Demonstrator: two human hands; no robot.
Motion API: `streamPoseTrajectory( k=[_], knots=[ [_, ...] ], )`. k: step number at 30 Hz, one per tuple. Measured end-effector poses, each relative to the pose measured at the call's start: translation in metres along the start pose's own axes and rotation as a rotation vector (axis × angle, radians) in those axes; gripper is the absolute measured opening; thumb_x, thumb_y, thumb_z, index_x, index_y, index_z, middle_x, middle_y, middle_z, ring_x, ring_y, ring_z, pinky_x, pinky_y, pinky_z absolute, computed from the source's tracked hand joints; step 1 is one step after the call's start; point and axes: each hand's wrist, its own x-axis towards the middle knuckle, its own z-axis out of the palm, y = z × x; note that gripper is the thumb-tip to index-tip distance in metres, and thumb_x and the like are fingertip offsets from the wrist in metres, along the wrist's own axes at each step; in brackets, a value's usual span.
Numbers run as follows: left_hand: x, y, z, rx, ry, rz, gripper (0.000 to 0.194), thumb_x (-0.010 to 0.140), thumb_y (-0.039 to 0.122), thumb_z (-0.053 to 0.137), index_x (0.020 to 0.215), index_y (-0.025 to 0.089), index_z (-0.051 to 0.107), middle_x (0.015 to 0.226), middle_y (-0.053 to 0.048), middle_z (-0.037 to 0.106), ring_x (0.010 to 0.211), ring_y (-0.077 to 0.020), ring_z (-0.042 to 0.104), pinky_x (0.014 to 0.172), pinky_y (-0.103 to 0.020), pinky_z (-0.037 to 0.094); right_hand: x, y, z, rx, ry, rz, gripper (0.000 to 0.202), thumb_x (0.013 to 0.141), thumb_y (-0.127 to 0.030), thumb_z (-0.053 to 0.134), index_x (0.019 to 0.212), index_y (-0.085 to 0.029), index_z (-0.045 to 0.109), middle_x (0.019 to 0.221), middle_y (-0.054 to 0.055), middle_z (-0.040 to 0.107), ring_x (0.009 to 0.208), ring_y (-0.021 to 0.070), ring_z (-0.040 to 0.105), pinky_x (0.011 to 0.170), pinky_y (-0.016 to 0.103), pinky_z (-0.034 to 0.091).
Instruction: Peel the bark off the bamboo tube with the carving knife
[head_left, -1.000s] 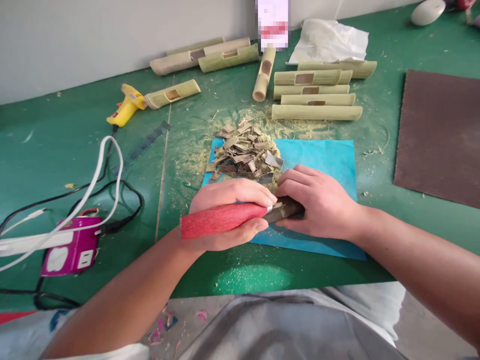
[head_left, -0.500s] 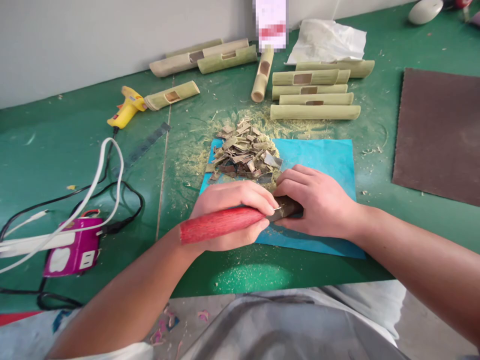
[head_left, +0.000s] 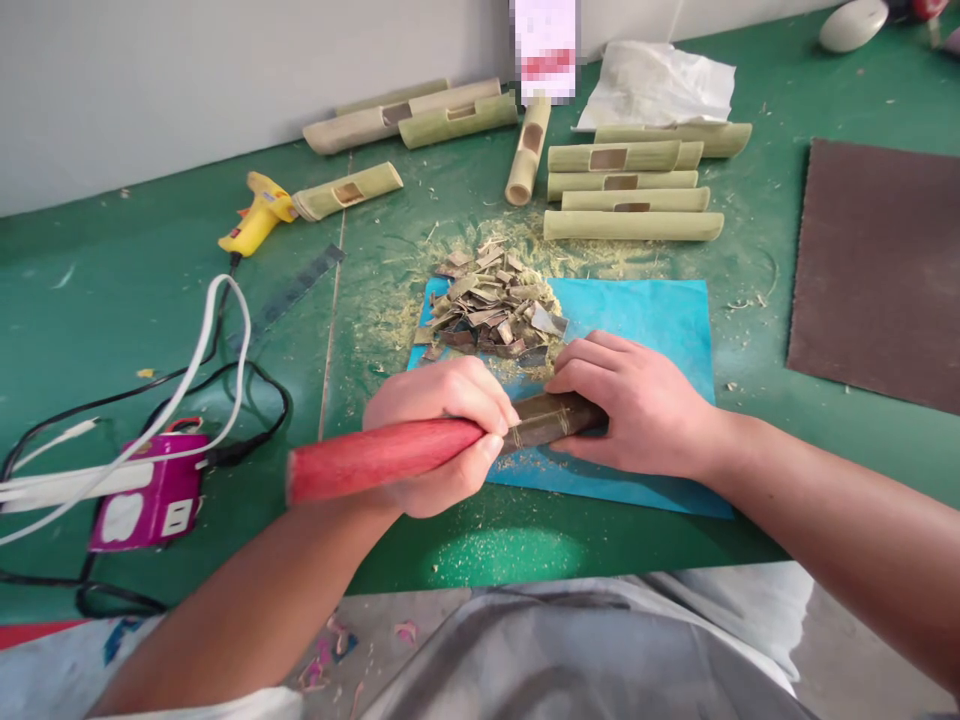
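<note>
My left hand (head_left: 442, 430) is closed around a tool with a long red handle (head_left: 382, 458). Its working end is hidden by my fingertips, at the near-left end of a dark bamboo tube (head_left: 544, 418). My right hand (head_left: 637, 405) grips the tube's other end from above and holds it down on a blue sheet (head_left: 637, 305). Pale cut lines cross the tube's dark skin between my hands. Just beyond them, a heap of bamboo chips (head_left: 491, 305) lies on the sheet's left part and past its far edge.
Cut bamboo tubes (head_left: 630, 226) with rectangular openings lie at the back. A yellow glue gun (head_left: 259, 215) and a transparent ruler (head_left: 289, 295) are on the left, near a purple power strip (head_left: 154, 495) with tangled cables. A brown board (head_left: 877, 275) lies at right.
My left hand has drawn the red-handled tool back to the left along the bamboo tube, uncovering more of its skin. My right hand keeps its place on the tube.
</note>
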Motion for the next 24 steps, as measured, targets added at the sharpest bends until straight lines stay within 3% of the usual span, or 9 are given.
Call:
streamPoseTrajectory(
  k=[3, 8, 16, 24],
  knots=[
    [0.0020, -0.0015, 0.0004, 0.017, -0.013, 0.000, 0.003, 0.084, 0.022, 0.069, 0.084, 0.019, 0.067, 0.082, -0.004, 0.075, 0.075, -0.0152, 0.072, 0.069, -0.029, 0.060, 0.0002, -0.0002, -0.0005, 0.004, -0.008, 0.010, 0.023, 0.079, -0.034, 0.072, 0.093, -0.017, 0.064, 0.096, 0.009, 0.068, 0.084, 0.0231, 0.056, 0.069, 0.035, 0.045],
    [0.0030, -0.0019, -0.0009, 0.040, -0.116, -0.022, 0.021, 0.089, 0.042, 0.067, 0.095, 0.022, 0.070, 0.092, -0.008, 0.076, 0.086, -0.0197, 0.073, 0.077, -0.034, 0.063, -0.0002, 0.0002, -0.0006, 0.009, -0.016, -0.001, 0.021, 0.082, -0.035, 0.069, 0.093, -0.017, 0.064, 0.096, 0.010, 0.067, 0.085, 0.0229, 0.055, 0.070, 0.035, 0.044],
    [0.0028, -0.0014, 0.0005, 0.102, -0.130, -0.003, 0.014, 0.083, 0.030, 0.075, 0.093, 0.022, 0.070, 0.090, -0.006, 0.077, 0.084, -0.0179, 0.075, 0.078, -0.030, 0.063, 0.0004, -0.0005, 0.0004, 0.026, -0.011, 0.006, 0.021, 0.082, -0.035, 0.069, 0.092, -0.016, 0.065, 0.094, 0.009, 0.068, 0.083, 0.0224, 0.054, 0.069, 0.035, 0.044],
    [0.0026, -0.0028, 0.0011, 0.103, -0.070, -0.054, 0.008, 0.083, 0.025, 0.072, 0.091, 0.024, 0.069, 0.088, -0.003, 0.078, 0.080, -0.0180, 0.075, 0.074, -0.032, 0.064, 0.0004, 0.0002, -0.0006, 0.023, -0.021, 0.011, 0.020, 0.082, -0.034, 0.068, 0.092, -0.018, 0.063, 0.097, 0.010, 0.068, 0.085, 0.0227, 0.054, 0.070, 0.035, 0.043]
  ],
)
